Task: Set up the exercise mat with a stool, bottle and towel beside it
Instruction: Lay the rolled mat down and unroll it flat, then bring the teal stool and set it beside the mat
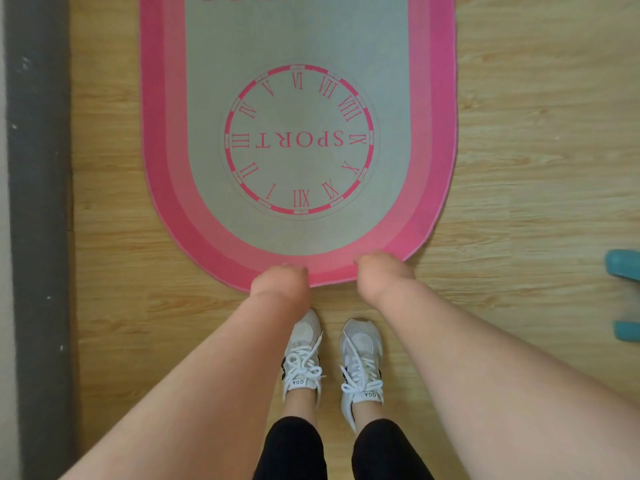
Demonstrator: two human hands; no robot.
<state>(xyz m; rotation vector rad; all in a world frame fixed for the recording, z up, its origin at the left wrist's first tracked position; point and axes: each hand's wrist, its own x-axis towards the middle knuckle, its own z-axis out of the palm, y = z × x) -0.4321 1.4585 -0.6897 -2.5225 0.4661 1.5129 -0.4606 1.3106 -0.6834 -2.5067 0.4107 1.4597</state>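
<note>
Left hand (281, 280): grip closed on the near rounded edge of the exercise mat (298, 36), left of the mat's centre line. The fingers are curled under and hidden by the back of the hand, so only the knuckles show.

Right hand (382, 271): grip closed on the same pink edge, to the right of centre. Its fingertips are likewise out of sight beneath the hand.

Mat position: flat on the wooden floor (519, 133), extending away from the person, with the near end just ahead of the white sneakers (332, 355). The surface is grey with a pink border and a pink clock dial marked "SPORT", printed upside down from this view. The far end is cut off by the top edge of the frame, where a second line of lettering is only partly visible.

At the right edge, a teal object (625, 292) is cropped and cannot be identified. A dark grey strip (38, 202) runs along the left side of the floor.
</note>
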